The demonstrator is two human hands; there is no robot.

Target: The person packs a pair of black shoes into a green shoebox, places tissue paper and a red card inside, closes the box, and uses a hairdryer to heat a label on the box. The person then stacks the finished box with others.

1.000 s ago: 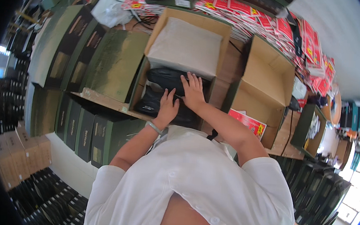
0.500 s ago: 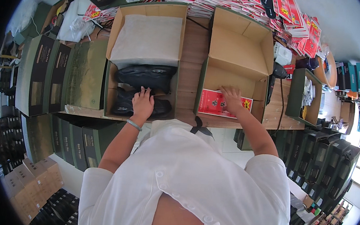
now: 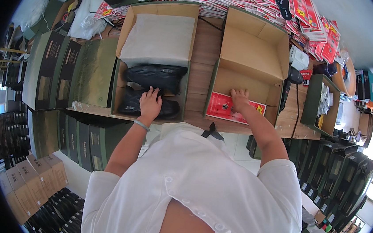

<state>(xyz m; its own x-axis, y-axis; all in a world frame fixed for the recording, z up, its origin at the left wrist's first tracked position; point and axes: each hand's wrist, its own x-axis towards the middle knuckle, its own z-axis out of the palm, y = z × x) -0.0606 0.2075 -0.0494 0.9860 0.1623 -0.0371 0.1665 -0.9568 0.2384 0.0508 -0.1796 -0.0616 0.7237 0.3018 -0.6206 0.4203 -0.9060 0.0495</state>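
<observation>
- We see bright, even daylight; windows blow out at four and nine o'clock.
- Shadows stay soft.
- Fisheye bends edges toward a black rim.
- Focus holds at centre, softening outward.

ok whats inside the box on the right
A red leaflet lies flat on the floor of the right box, with the right hand on it. The rest looks bare cardboard; anything beneath the leaflet is covered.

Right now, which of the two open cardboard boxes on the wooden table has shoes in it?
The left open cardboard box, under the left hand: it holds black shoes. The right open cardboard box holds only a red leaflet.
</observation>
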